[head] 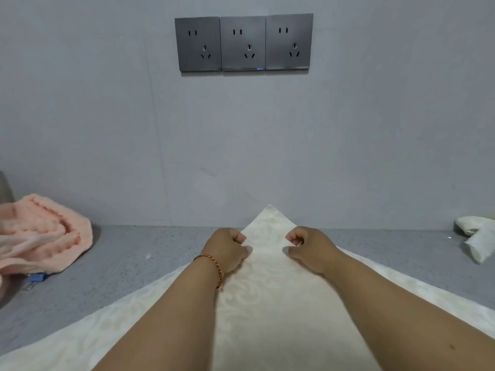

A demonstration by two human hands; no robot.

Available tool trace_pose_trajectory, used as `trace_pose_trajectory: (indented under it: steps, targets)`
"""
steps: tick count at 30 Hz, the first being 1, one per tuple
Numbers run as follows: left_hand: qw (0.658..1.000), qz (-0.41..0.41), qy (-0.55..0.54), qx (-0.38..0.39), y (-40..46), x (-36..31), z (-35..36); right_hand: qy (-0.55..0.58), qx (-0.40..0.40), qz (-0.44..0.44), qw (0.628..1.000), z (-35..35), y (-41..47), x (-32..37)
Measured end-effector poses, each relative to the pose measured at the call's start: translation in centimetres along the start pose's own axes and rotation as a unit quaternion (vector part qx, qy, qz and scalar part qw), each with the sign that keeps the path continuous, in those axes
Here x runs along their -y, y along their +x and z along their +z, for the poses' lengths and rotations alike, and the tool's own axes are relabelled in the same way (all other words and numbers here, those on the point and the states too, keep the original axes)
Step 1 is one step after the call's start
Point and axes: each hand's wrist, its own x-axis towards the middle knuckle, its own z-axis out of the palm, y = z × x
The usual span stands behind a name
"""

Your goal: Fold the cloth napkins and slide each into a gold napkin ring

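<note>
A cream patterned cloth napkin [267,290] lies spread as a diamond on the grey counter [128,253]. Its far corner rests up against the wall. My left hand [227,249], with a red-orange cord bracelet at the wrist, sits on the napkin left of its midline, fingers curled into the palm, thumb tip lying on the cloth. My right hand [308,249] mirrors it on the right side, a short gap between the two thumbs. No cloth shows between the curled fingers. No gold napkin ring is in view.
A crumpled pink towel [40,236] lies at the left over a metal rim, with a small blue item [37,277] under it. A white bundled cloth [475,238] sits at the far right. Three grey wall sockets [243,43] are above.
</note>
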Motion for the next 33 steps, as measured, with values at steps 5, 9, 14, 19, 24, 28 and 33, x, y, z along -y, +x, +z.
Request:
trace_pose_trajectory:
  steps: [5,9,14,19,24,28,33]
  targets:
    - [0.998,-0.038,-0.038,0.042,-0.9,-1.5,-1.1,0.204,0.052,0.028,0.977,-0.8,-0.9,0.8]
    - [0.991,-0.037,-0.073,0.104,-1.6,-2.4,-1.2,0.216,0.074,0.02,0.973,-1.1,-1.6,1.5]
    - [0.998,0.04,0.013,0.038,-1.2,-1.3,-0.5,0.123,0.065,-0.02,0.99,-0.6,-1.3,1.3]
    - [0.986,0.072,0.142,0.038,-0.7,-0.8,-0.3,0.014,0.05,-0.078,0.996,-0.3,-1.2,0.7]
    - [0.976,0.061,0.197,0.062,-0.9,-1.4,-0.6,-0.06,0.074,-0.055,0.994,-0.3,-0.7,0.6]
    - [0.974,0.093,0.204,0.043,-0.9,-1.1,-0.5,-0.066,0.085,-0.058,0.992,-0.6,-0.7,0.8]
    - [0.982,0.105,0.14,0.065,-1.7,-1.7,-0.9,-0.066,0.043,-0.106,0.991,-0.6,-1.2,1.0]
